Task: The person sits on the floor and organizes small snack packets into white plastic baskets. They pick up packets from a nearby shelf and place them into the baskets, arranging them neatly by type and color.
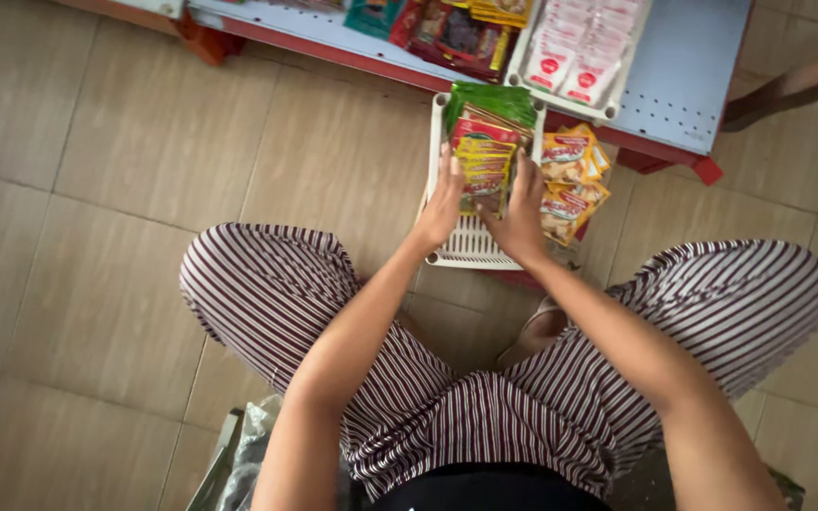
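The white slotted basket [471, 248] stands on the tiled floor [97, 189], directly in front of the low shelf [684, 76], and serves as the reference point here. Inside it, a row of yellow sachets [485, 170] stands on edge, with red packets [481, 130] and then green packets [491, 97] packed behind them toward the shelf. On the left side of the basket, the left hand [441, 206] lies with its palm against the left face of the yellow sachets; its grip is narrow, the fingers nearly straight and pressed flat to the stack rather than curled round it. On the right side, the right hand [523, 216] mirrors this, fingers extended along the right face of the same stack, so the sachets are squeezed between the two palms. Neither hand visibly encloses a single sachet; whether the thumbs hook under the stack cannot be told. The sachets appear to be thin, light and flexible, with smooth film that is likely to slide, so a loose row would probably fan out or buckle. The sound place to take hold is therefore judged to be the two outer faces, low on the stack, with even inward pressure. Just right of the basket, orange packets [570, 175] lie in a loose heap on the floor, touching the basket wall. Above them, on the shelf, a white tray [521, 59] carries white sachets [575, 52].
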